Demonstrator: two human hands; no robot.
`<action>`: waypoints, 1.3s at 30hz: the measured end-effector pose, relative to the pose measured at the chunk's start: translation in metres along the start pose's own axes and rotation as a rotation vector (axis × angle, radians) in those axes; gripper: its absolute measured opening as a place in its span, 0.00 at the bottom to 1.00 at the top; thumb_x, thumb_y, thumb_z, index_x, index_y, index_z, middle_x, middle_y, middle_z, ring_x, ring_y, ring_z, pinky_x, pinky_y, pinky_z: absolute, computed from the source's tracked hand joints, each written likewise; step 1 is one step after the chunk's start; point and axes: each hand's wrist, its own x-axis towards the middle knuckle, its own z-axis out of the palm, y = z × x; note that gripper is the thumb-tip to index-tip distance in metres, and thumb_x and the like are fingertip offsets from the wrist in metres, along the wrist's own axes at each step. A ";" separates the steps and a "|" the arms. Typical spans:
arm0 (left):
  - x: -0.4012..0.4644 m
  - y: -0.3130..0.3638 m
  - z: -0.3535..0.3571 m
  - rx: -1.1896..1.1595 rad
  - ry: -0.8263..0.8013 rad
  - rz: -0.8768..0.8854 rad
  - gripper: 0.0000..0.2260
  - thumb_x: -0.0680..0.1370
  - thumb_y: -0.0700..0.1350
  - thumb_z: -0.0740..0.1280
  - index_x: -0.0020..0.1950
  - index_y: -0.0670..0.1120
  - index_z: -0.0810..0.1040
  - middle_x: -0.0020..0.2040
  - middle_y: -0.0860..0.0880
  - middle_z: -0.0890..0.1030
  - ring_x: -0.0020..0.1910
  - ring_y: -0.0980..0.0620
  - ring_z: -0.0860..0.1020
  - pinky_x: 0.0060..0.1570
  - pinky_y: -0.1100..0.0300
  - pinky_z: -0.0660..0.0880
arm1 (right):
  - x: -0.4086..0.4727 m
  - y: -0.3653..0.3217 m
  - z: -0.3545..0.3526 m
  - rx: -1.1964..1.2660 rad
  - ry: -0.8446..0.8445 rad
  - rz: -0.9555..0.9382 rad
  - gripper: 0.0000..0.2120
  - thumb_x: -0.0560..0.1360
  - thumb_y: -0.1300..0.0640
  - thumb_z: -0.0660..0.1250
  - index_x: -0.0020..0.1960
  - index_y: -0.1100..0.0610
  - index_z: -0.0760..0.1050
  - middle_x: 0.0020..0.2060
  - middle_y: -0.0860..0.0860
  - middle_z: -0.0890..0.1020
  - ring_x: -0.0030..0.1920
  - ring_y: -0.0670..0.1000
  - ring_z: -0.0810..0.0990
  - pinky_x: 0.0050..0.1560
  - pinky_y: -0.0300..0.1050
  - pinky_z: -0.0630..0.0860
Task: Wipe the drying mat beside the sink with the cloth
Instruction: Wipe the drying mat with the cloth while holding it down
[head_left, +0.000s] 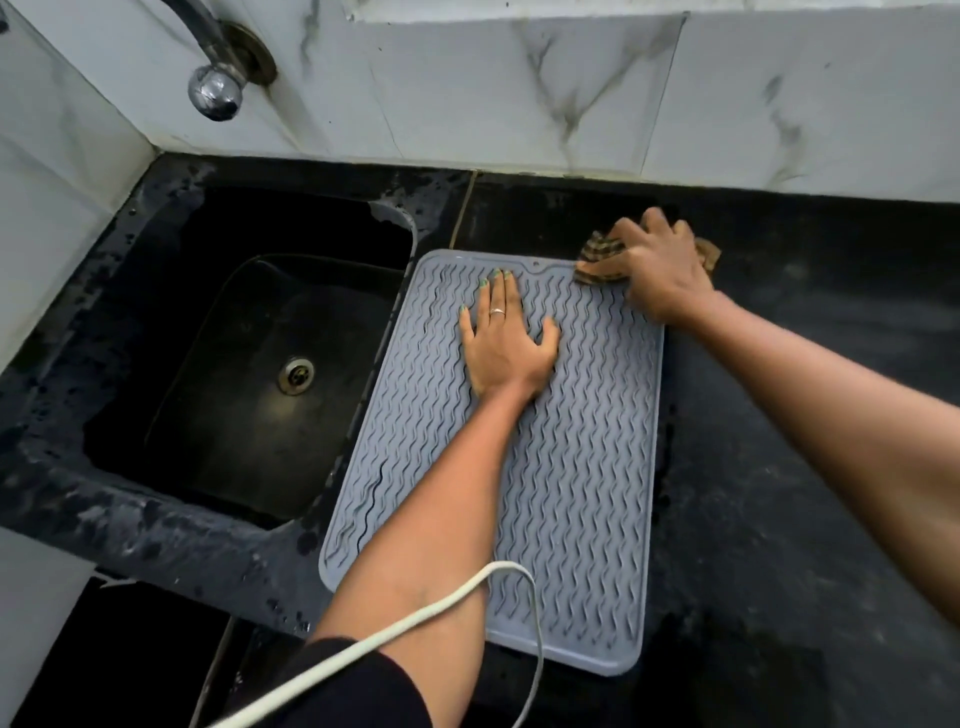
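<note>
Lying on black counter (779, 467) beside sink (249, 364): grey mat (571, 467); left hand (506, 345) flat, right hand (660, 270) gripping cloth (597, 254).

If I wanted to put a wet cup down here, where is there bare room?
The near half of the drying mat, right of the forearm, is free, as is the black counter to its right. The mat's far end is crowded: left hand lies flat there, right hand presses the cloth at its far right corner.
</note>
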 end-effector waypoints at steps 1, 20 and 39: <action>0.000 0.000 0.000 0.002 0.001 -0.001 0.33 0.78 0.60 0.54 0.79 0.47 0.50 0.79 0.49 0.53 0.79 0.51 0.50 0.76 0.49 0.43 | -0.006 0.008 -0.002 -0.002 -0.002 0.006 0.25 0.69 0.64 0.69 0.61 0.44 0.77 0.62 0.56 0.73 0.57 0.61 0.66 0.54 0.58 0.67; 0.013 0.001 0.000 0.054 -0.131 0.339 0.26 0.80 0.47 0.52 0.79 0.52 0.51 0.79 0.54 0.55 0.78 0.53 0.51 0.77 0.50 0.45 | -0.007 -0.014 -0.001 0.099 -0.058 0.027 0.29 0.72 0.68 0.64 0.69 0.46 0.70 0.66 0.58 0.69 0.62 0.63 0.65 0.59 0.62 0.67; 0.013 0.004 -0.003 0.052 -0.129 0.404 0.25 0.82 0.48 0.49 0.78 0.45 0.52 0.79 0.47 0.55 0.78 0.50 0.51 0.77 0.53 0.42 | -0.027 -0.050 0.007 0.378 -0.093 0.337 0.27 0.75 0.60 0.59 0.74 0.48 0.62 0.76 0.56 0.56 0.74 0.64 0.54 0.73 0.60 0.53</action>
